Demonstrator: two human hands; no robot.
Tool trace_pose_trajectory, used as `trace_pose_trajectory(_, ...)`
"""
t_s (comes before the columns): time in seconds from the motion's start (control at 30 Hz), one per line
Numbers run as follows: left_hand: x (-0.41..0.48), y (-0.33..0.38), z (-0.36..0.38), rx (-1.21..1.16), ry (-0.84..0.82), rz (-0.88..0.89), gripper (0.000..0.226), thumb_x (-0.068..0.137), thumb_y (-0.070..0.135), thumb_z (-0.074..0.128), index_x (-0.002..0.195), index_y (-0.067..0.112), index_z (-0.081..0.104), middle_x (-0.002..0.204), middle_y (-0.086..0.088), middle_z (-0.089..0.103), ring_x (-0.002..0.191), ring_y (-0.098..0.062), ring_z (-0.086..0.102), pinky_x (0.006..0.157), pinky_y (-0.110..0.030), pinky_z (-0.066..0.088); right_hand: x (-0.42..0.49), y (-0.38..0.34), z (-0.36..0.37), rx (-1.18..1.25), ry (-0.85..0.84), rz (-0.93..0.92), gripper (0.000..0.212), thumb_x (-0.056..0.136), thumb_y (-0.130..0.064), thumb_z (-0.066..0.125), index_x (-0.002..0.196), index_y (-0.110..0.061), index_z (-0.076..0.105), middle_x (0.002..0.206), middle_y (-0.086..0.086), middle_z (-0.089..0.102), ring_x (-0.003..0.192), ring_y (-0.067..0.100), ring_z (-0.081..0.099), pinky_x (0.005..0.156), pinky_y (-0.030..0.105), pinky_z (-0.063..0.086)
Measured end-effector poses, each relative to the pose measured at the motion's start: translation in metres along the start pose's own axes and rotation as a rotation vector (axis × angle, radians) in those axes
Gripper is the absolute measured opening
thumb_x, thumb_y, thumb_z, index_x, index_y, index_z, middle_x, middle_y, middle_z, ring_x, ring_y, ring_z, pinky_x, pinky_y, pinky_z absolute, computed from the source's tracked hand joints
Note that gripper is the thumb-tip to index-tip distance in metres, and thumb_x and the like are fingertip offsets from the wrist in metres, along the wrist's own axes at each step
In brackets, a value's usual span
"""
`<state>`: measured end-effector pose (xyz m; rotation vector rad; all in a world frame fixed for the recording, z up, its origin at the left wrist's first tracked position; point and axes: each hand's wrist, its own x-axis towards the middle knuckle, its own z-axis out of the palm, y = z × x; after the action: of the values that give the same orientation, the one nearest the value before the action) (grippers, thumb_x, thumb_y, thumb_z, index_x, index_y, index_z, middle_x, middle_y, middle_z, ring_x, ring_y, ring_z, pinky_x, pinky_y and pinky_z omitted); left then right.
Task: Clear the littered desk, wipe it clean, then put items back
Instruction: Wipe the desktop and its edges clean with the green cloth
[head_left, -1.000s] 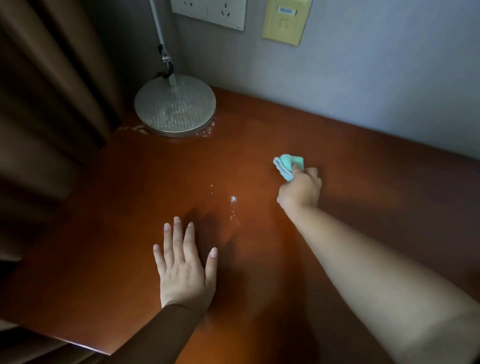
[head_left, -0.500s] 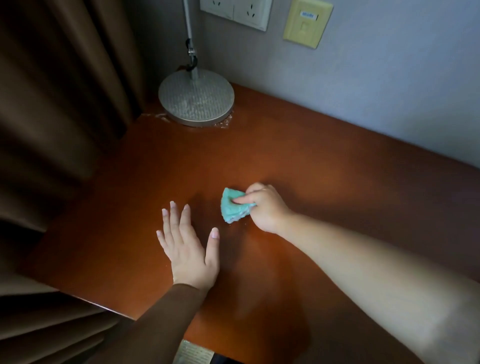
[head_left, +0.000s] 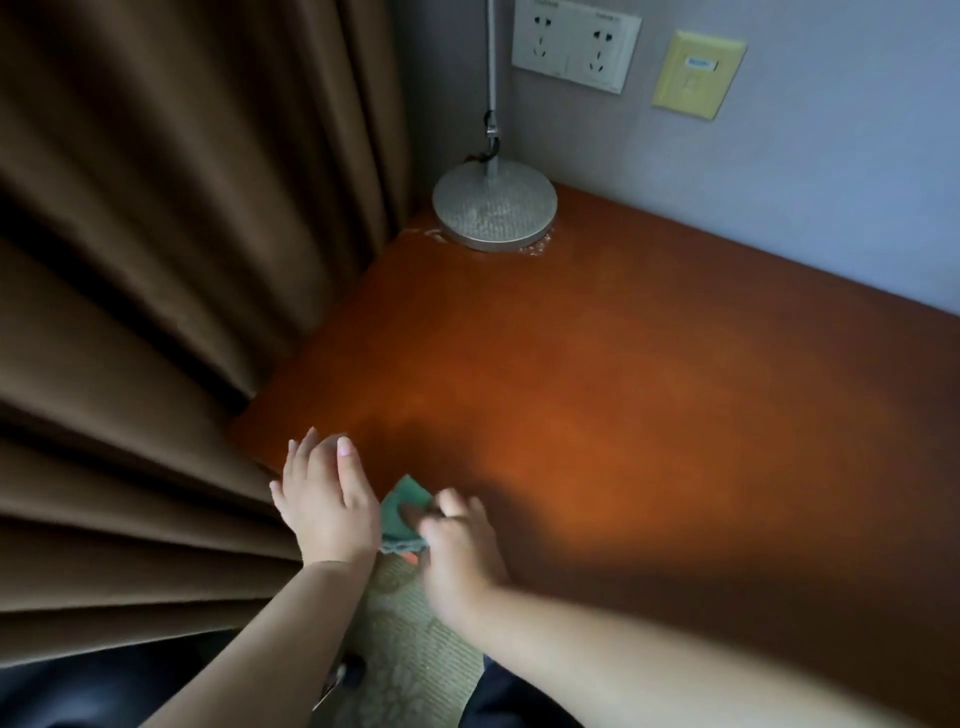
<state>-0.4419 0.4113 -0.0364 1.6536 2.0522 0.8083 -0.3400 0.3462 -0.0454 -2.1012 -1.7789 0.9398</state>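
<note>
The teal cloth is lying bunched at the near left corner of the orange-brown counter, its lower hem reaching right to the front edge. The right grip, a bare hand blurred in this view, is closing its curled fingers over the cloth's right side and pressing it down onto the wood. The left grip is staying open, fingers straight and pointing away from the person, the back of the hand facing the camera; it is sitting just beside the cloth on the cloth's left, at the counter's corner, and whether it is touching the wood cannot be told. Both bare forearms are reaching in from the bottom of the view, above a patterned carpet. A brown pleated curtain is hanging along the counter's left side. At the far corner a round metal lamp base is standing on the counter, with whitish residue showing around its front rim and a thin pole rising from it. On the grey wall behind it, a white plate with 2 sockets is sitting beside a yellow plate.
</note>
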Motion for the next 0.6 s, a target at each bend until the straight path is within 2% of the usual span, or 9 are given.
trace_pose_trajectory(0.13, -0.016, -0.013, -0.032, 0.139, 0.042, -0.144, 0.04, 0.092, 0.039, 0.042, 0.109, 0.011, 0.065, 0.126, -0.01, 0.058, 0.128, -0.031, 0.042, 0.107, -0.054, 0.027, -0.032, -0.013, 0.033, 0.06, -0.353, 0.055, 0.03, 0.093, -0.015, 0.047, 0.12, -0.008, 0.058, 0.124, 0.016, 0.052, 0.115, 0.031, 0.05, 0.083, 0.029, 0.037)
trace_pose_trajectory(0.2, -0.027, -0.012, -0.042, 0.095, 0.052, -0.156, 0.028, 0.091, 0.027, 0.05, 0.108, 0.011, 0.066, 0.115, -0.011, 0.063, 0.115, -0.033, 0.051, 0.101, -0.046, 0.036, -0.057, -0.012, 0.042, 0.145, -0.414, 0.053, 0.033, 0.093, -0.009, 0.045, 0.124, -0.009, 0.057, 0.129, 0.016, 0.052, 0.117, 0.03, 0.052, 0.08, 0.026, 0.035)
trace_pose_trajectory(0.27, -0.04, -0.003, -0.046, 0.022, 0.019, -0.119, 0.023, 0.09, 0.021, 0.053, 0.102, 0.008, 0.067, 0.106, -0.013, 0.066, 0.104, -0.034, 0.057, 0.088, -0.038, 0.042, -0.082, -0.005, 0.035, 0.355, -0.36, 0.123, 0.037, 0.093, -0.009, 0.045, 0.128, -0.016, 0.056, 0.132, 0.005, 0.055, 0.116, 0.023, 0.055, 0.084, 0.022, 0.043)
trace_pose_trajectory(0.33, -0.059, 0.012, -0.042, -0.009, -0.044, -0.065, 0.023, 0.09, 0.022, 0.056, 0.092, 0.003, 0.067, 0.098, -0.014, 0.065, 0.095, -0.035, 0.059, 0.078, -0.034, 0.043, -0.098, 0.008, 0.016, 0.521, -0.253, 0.187, 0.038, 0.089, -0.008, 0.049, 0.125, -0.018, 0.06, 0.123, 0.003, 0.062, 0.108, 0.018, 0.06, 0.085, 0.022, 0.046)
trace_pose_trajectory(0.43, -0.099, 0.045, -0.029, -0.054, -0.151, 0.011, 0.037, 0.089, 0.037, 0.059, 0.08, 0.002, 0.066, 0.108, -0.012, 0.068, 0.1, -0.029, 0.062, 0.084, -0.031, 0.048, -0.113, 0.045, -0.018, 0.752, -0.021, 0.318, 0.04, 0.078, -0.004, 0.057, 0.115, -0.017, 0.065, 0.107, 0.004, 0.07, 0.092, 0.019, 0.066, 0.079, 0.026, 0.054)
trace_pose_trajectory(0.5, -0.134, 0.072, -0.019, -0.132, -0.248, 0.07, 0.043, 0.09, 0.042, 0.057, 0.079, 0.002, 0.07, 0.114, -0.01, 0.067, 0.106, -0.024, 0.061, 0.09, -0.03, 0.047, -0.13, 0.076, -0.041, 0.906, 0.112, 0.395, 0.03, 0.075, -0.002, 0.062, 0.101, -0.015, 0.069, 0.098, 0.006, 0.072, 0.081, 0.019, 0.067, 0.073, 0.028, 0.055)
trace_pose_trajectory(0.53, -0.153, 0.084, -0.014, -0.19, -0.308, 0.087, 0.045, 0.09, 0.048, 0.054, 0.077, 0.009, 0.072, 0.108, -0.01, 0.069, 0.104, -0.024, 0.061, 0.089, -0.031, 0.046, -0.141, 0.093, -0.051, 0.991, 0.173, 0.435, 0.022, 0.075, 0.0, 0.063, 0.091, -0.015, 0.068, 0.094, 0.008, 0.072, 0.08, 0.021, 0.067, 0.072, 0.03, 0.054)
trace_pose_trajectory(0.57, -0.172, 0.095, -0.009, -0.216, -0.361, 0.112, 0.047, 0.088, 0.057, 0.048, 0.067, 0.022, 0.07, 0.099, -0.013, 0.07, 0.098, -0.025, 0.061, 0.088, -0.033, 0.045, -0.152, 0.107, -0.059, 1.087, 0.232, 0.491, 0.02, 0.076, 0.002, 0.062, 0.085, -0.015, 0.067, 0.092, 0.012, 0.071, 0.081, 0.026, 0.068, 0.075, 0.034, 0.055)
trace_pose_trajectory(0.6, -0.19, 0.106, -0.004, -0.197, -0.404, 0.15, 0.054, 0.085, 0.066, 0.041, 0.052, 0.027, 0.058, 0.094, -0.014, 0.069, 0.096, -0.028, 0.06, 0.088, -0.035, 0.044, -0.164, 0.12, -0.066, 1.186, 0.289, 0.549, 0.019, 0.078, 0.004, 0.061, 0.083, -0.014, 0.066, 0.093, 0.015, 0.071, 0.085, 0.031, 0.068, 0.079, 0.04, 0.056)
